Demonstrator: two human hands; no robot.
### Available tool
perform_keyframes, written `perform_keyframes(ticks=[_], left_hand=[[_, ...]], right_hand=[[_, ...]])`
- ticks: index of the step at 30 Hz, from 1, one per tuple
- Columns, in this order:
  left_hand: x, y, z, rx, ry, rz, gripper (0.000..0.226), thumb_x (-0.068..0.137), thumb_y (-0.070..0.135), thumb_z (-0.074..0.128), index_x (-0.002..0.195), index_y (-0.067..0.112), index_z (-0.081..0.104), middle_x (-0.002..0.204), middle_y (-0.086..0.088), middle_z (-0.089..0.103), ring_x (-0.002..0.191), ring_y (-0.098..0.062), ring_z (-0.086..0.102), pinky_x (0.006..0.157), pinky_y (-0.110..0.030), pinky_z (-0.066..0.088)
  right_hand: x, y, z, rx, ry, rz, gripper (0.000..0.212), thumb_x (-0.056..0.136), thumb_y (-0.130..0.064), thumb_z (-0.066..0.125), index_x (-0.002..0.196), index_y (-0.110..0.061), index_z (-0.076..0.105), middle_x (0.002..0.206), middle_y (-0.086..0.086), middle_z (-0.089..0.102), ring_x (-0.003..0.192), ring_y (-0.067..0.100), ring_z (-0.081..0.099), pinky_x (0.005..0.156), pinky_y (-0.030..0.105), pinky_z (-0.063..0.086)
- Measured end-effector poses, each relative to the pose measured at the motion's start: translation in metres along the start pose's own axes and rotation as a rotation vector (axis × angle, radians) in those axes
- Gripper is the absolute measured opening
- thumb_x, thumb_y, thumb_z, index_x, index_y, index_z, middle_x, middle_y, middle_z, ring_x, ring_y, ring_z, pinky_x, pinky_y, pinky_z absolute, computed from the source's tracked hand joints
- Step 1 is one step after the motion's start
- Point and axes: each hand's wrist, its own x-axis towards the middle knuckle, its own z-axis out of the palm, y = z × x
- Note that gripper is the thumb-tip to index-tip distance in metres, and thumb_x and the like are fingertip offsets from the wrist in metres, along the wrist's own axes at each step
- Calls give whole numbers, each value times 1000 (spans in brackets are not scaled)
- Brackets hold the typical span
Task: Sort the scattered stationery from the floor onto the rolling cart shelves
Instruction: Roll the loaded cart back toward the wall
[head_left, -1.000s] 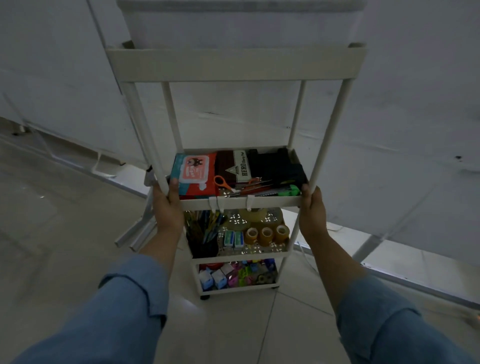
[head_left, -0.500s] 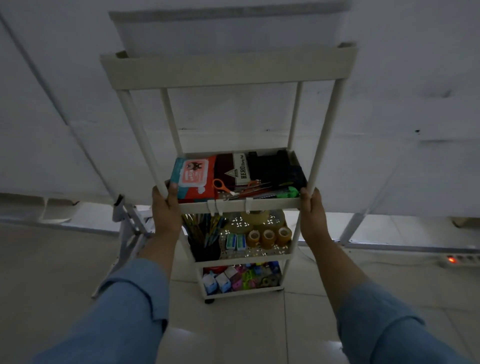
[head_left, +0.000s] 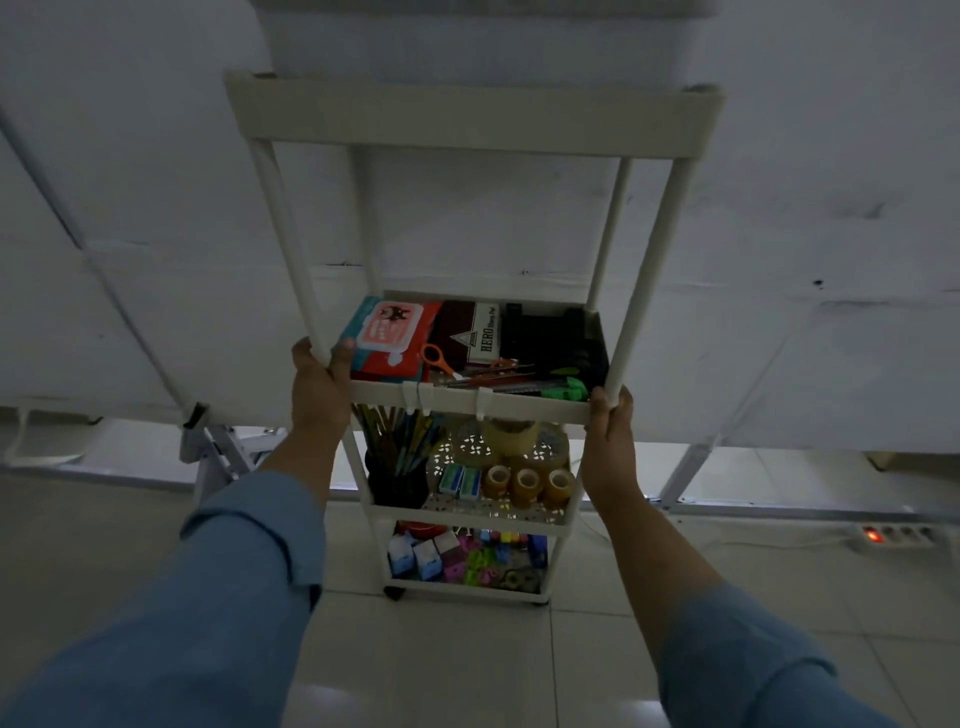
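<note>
Dim room, pale tiled floor (head_left: 467, 665), white wall panels behind. Tall white plastic rolling cart (head_left: 467, 122) standing upright dead ahead, long axis vertical, open front facing person. Left hand (head_left: 319, 395) wrapping its front-left post, right hand (head_left: 610, 436) clasping front-right post, both at second-shelf height, equally near. Stationery (head_left: 524, 483) sitting on the three lower shelves.

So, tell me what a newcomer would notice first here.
A tall white rolling cart fills the centre, with the left hand and right hand gripping its front posts at the second shelf from the top. There a red wipes pack and orange-handled scissors stand out. Brown tape rolls sit one shelf below.
</note>
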Motion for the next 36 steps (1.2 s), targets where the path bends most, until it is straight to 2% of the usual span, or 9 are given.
perform_keyframes(ticks=[3, 6, 8, 12, 15, 22, 27, 32, 36], left_hand=[[-17, 2, 5, -100, -6, -25, 64, 94, 45, 46, 137, 1, 28, 126, -19, 54, 113, -32, 55, 94, -38, 47], [-48, -1, 15, 116, 85, 32, 90, 87, 64, 38, 148, 2, 12, 154, -19, 23, 141, -33, 26, 116, -54, 20], [-78, -6, 21, 349, 111, 267, 77, 95, 55, 27, 150, 7, 1, 158, -16, 4, 147, -29, 5, 118, -47, 5], [-110, -22, 30, 776, -125, 697, 60, 97, 54, 6, 149, 28, -8, 158, -9, 10, 146, -23, 1, 117, -40, -8], [-102, -22, 31, 907, -137, 659, 63, 96, 59, 4, 149, 29, -7, 157, -9, 15, 144, -22, 4, 116, -40, -12], [-100, -9, 39, 1015, -208, 636, 66, 94, 61, 7, 148, 23, 18, 153, -9, 29, 139, -34, 30, 106, -55, 17], [-103, 3, 50, 975, -252, 559, 84, 82, 70, -11, 149, 28, 16, 159, -4, 12, 146, -29, 8, 113, -49, 0], [-107, 16, 50, 987, -279, 494, 98, 71, 78, -19, 150, 28, 12, 159, -4, 7, 147, -30, 4, 116, -51, 3], [-108, 38, 44, 1041, -354, 400, 74, 87, 69, 5, 150, 30, 10, 160, -1, 2, 147, -25, 0, 117, -48, 0]], right_hand=[[3, -1, -4, -79, -8, 21, 60, 96, -52, 28, 142, -13, 29, 131, 13, 51, 116, 24, 51, 100, 37, 43], [-12, -4, -8, -314, 200, -126, 62, 98, -45, 34, 148, -14, 17, 153, 11, 20, 141, 23, 22, 115, 31, 19], [-33, 0, -10, -488, 233, -418, 62, 98, -37, 31, 150, -15, 6, 158, 4, 2, 146, 18, 4, 118, 33, 11], [-41, 29, -11, -1022, -66, -782, 60, 99, -46, 8, 150, -18, -8, 157, 0, -18, 146, 20, -12, 119, 38, -8], [-24, 34, -16, -1239, -75, -770, 68, 96, -55, 7, 149, -14, -5, 157, 3, -18, 145, 20, -15, 118, 40, -10], [5, 34, -37, -1364, -162, -784, 71, 94, -58, -4, 149, -14, -9, 156, 4, -22, 145, 18, -17, 116, 44, -6], [6, 27, -34, -1329, -182, -662, 76, 92, -61, 8, 149, -12, 4, 157, 6, -15, 145, 19, -12, 116, 43, -12], [-2, 12, -35, -1297, -249, -590, 77, 91, -61, -4, 149, -11, 11, 156, 9, 7, 146, 21, -1, 114, 46, -9], [-4, 6, -39, -1304, -283, -608, 75, 91, -59, 6, 147, -10, 13, 156, 10, 10, 144, 27, 13, 112, 47, -13]])
